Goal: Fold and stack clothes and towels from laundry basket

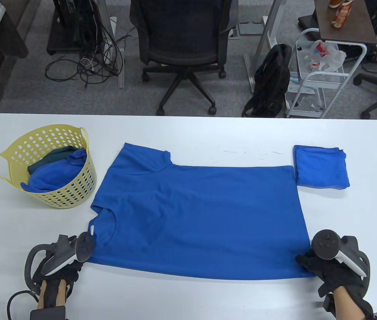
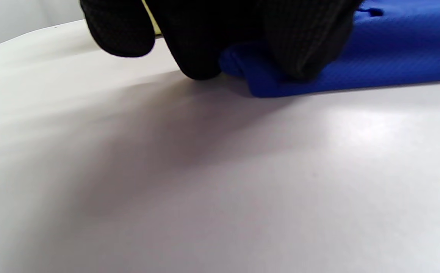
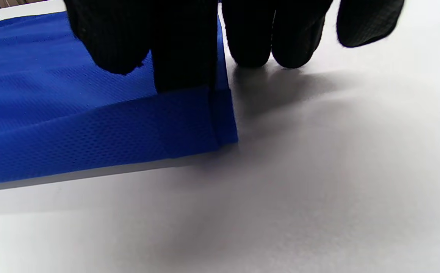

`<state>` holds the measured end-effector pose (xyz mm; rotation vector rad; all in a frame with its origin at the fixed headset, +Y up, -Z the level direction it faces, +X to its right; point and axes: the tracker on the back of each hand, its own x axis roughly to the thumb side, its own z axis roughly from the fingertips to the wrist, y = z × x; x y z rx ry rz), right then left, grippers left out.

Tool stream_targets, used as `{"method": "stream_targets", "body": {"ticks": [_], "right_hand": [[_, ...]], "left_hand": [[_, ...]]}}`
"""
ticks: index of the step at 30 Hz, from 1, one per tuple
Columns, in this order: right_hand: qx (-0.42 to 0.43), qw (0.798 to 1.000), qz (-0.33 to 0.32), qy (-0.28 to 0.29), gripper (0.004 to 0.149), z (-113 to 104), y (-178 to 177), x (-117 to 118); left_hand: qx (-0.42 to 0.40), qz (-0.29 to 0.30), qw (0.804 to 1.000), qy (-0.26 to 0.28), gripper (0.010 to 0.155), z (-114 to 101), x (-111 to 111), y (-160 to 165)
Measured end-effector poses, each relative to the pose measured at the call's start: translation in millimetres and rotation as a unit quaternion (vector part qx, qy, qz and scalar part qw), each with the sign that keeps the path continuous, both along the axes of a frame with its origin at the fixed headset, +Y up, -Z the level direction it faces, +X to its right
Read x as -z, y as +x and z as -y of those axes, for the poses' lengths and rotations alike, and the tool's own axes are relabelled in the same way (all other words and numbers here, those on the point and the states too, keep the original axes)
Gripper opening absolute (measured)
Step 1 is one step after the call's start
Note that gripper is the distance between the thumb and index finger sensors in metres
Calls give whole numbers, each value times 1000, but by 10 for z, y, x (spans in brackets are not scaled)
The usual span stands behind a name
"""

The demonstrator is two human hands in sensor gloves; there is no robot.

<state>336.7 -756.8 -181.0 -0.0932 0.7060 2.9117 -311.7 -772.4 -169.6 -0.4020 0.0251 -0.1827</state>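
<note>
While the shirt lies flat across the middle of the table, I have a hand pinching each near corner.

My left hand pinches the near left corner, my right hand the near right hem corner. The basket of laundry stands far left; a folded towel lies far right, beside the shirt.

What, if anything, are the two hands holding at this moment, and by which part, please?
Both hold the blue T-shirt at its near edge: the left hand pinches the shoulder-end corner, the right hand the hem-end corner.
</note>
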Motion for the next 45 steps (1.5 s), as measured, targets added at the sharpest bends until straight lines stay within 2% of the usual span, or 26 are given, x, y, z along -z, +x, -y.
{"method": "stream_targets", "body": {"ticks": [5, 7, 8, 9, 11, 12, 14, 16, 18, 20, 23, 24, 26, 28, 30, 31, 33, 35, 38, 40, 42, 45], "right_hand": [[-3, 1000, 3, 22, 43, 18, -5, 2], [5, 998, 13, 61, 46, -40, 10, -4], [5, 997, 15, 72, 47, -57, 8, -7], [8, 994, 16, 112, 48, -106, -9, -13], [12, 989, 12, 146, 49, -141, -43, -18], [15, 986, 6, 167, 49, -153, -76, -24], [18, 984, -2, 179, 49, -150, -104, -31], [25, 983, -5, 181, 50, -130, -110, -44], [32, 982, -1, 184, 50, -106, -86, -56], [39, 982, 9, 184, 50, -87, -44, -72], [52, 982, 20, 182, 50, -75, 7, -78], [57, 981, 22, 182, 51, -72, 18, -74], [63, 980, 25, 185, 51, -62, 27, -59], [63, 980, 24, 185, 51, -50, 25, -49], [64, 981, 24, 182, 51, -38, 23, -44], [65, 981, 24, 181, 51, -37, 24, -45], [70, 980, 26, 184, 51, -50, 31, -55], [78, 978, 30, 193, 51, -65, 44, -62], [96, 974, 36, 202, 51, -71, 58, -62], [100, 973, 36, 203, 51, -66, 57, -61], [101, 973, 33, 203, 52, -56, 47, -58], [106, 975, 21, 194, 52, -29, 9, -42]], "left_hand": [[-7, -8, 1000, -26, 52, -16, 4, -6], [4, -26, 997, -69, 59, -120, -12, 34], [10, -33, 997, -65, 62, -171, -20, 73], [15, -26, 999, -27, 65, -282, -31, 212], [-4, 9, 1000, 23, 66, -409, -19, 501], [-34, 54, 997, 34, 65, -471, -1, 781], [-85, 138, 986, 31, 61, -484, 22, 1275], [-145, 230, 962, -19, 56, -386, 43, 1952], [-162, 269, 948, -58, 54, -277, 34, 2452], [-141, 290, 945, -62, 56, -158, 14, 2767], [-65, 312, 944, -81, 68, 38, -61, 2968], [-51, 320, 945, -40, 69, 36, -113, 2987], [-36, 332, 942, -15, 68, 68, -190, 3021], [-37, 333, 942, 2, 62, 61, -210, 3026], [-44, 331, 941, 47, 49, 75, -219, 3013], [-46, 332, 941, 44, 48, 60, -199, 3004], [-73, 316, 946, 32, 46, -84, -123, 2948], [-127, 277, 950, 72, 44, -451, 22, 2884], [-201, 244, 935, 163, 44, -1340, 297, 2804], [-202, 237, 931, 192, 44, -1748, 414, 2788], [-193, 231, 934, 193, 44, -1995, 511, 2790], [-184, 218, 940, 188, 44, -2120, 603, 2809]]}}
